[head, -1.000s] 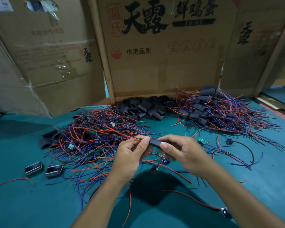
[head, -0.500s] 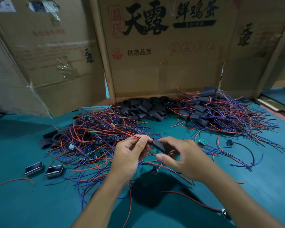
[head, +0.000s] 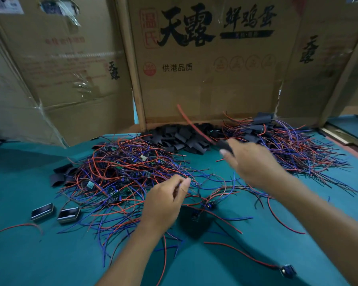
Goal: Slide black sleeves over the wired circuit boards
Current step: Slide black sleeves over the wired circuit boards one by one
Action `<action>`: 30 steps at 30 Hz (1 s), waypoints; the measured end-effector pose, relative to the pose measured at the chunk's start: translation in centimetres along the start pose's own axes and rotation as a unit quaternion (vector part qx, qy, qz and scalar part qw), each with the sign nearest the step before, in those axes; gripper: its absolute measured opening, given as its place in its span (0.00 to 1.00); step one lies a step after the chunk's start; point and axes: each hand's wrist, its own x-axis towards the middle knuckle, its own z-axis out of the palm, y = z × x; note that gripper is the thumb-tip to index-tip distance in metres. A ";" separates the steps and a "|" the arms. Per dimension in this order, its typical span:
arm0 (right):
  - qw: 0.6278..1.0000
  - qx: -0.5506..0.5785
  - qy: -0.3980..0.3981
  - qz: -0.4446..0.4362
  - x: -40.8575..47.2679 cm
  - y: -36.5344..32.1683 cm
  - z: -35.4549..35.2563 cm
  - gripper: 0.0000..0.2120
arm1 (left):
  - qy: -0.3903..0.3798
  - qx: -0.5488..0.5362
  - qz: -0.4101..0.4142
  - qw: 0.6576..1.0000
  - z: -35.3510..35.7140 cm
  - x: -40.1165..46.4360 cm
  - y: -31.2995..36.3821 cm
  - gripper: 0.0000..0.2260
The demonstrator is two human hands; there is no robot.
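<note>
Black sleeve (head: 225, 145), with a red wire (head: 191, 123) trailing up from it, is pinched in the right hand (head: 254, 164), raised over the table (head: 29, 254) between the loose sleeve pile (head: 180, 137) and the finished pile (head: 277, 137) at the far right. Motion blur hides whether a board sits fully inside the sleeve. The left hand (head: 165, 201) hangs near the unsleeved boards (head: 120, 172), fingers curled with thumb and forefinger close together; whether they hold a wire cannot be told. Judged from appearance, each sleeve is light, thin and soft, and will flatten under pressure, so hold it by its edges to keep the mouth open. Boards appear small, light and rigid, with components that could snag the sleeve lip. Wires are limp and tangle readily; pulling one is likely to drag its neighbours along. Take a board by its edges or by the wires close to it, feed the wires through first, then draw the sleeve along. Two small black cases (head: 54, 212) lie apart at the left.
</note>
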 end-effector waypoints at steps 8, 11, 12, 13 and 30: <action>0.973 -0.205 0.057 0.088 11.4 9.8 -3.9 0.15 | 0.027 0.182 0.071 0.980 0.1 0.4 -0.8 0.19; 0.977 -0.181 0.002 0.110 13.5 10.5 -3.1 0.19 | 0.026 0.196 0.058 0.979 0.2 0.4 -1.3 0.18; 0.987 -0.128 -0.012 0.095 13.9 9.6 -2.3 0.19 | 0.024 0.202 0.053 0.978 0.1 0.5 -1.4 0.17; 0.995 -0.063 -0.024 0.072 14.0 8.3 -1.2 0.17 | 0.019 0.210 0.050 0.976 0.0 0.6 -1.5 0.16; 0.992 -0.075 -0.089 0.047 13.9 0.5 13.0 0.09 | -0.016 0.222 0.052 0.974 -0.4 0.6 -1.2 0.17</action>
